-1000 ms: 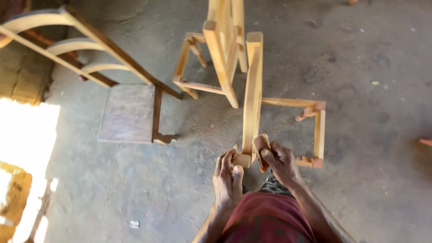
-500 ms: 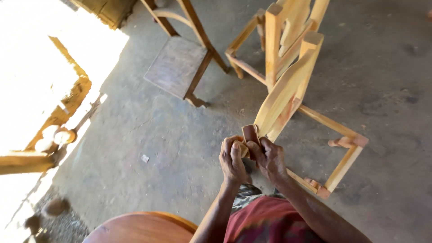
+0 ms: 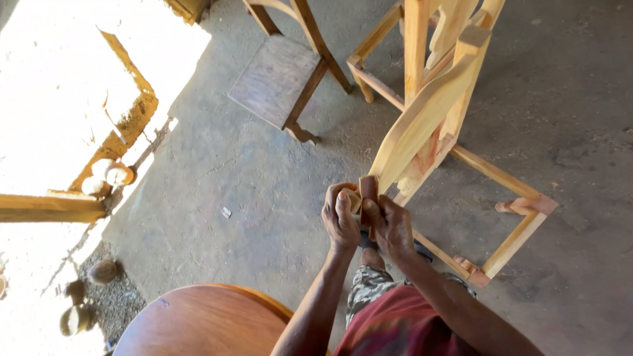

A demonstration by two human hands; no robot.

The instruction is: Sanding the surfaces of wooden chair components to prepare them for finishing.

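Note:
An unfinished pale wooden chair frame (image 3: 428,118) lies tilted on the concrete floor in front of me. Its long curved back leg (image 3: 422,122) slants down to my hands. My left hand (image 3: 339,221) is closed around the leg's near end, with a small pale piece, possibly a pad or block, pressed under its fingers. My right hand (image 3: 390,227) grips the same end from the right side. Both hands touch each other around the wood. The frame's square seat rails (image 3: 511,198) spread out to the right on the floor.
A darker finished chair (image 3: 280,79) lies on its side at the upper left. A round brown tabletop (image 3: 204,323) fills the bottom left near my knee. Bright sunlight washes out the left side, where wooden pieces (image 3: 49,207) and round turned parts (image 3: 119,175) lie.
The view has swung left and down, bringing the sunlit area and the round tabletop into sight. My hands stay closed on the end of the chair leg throughout.

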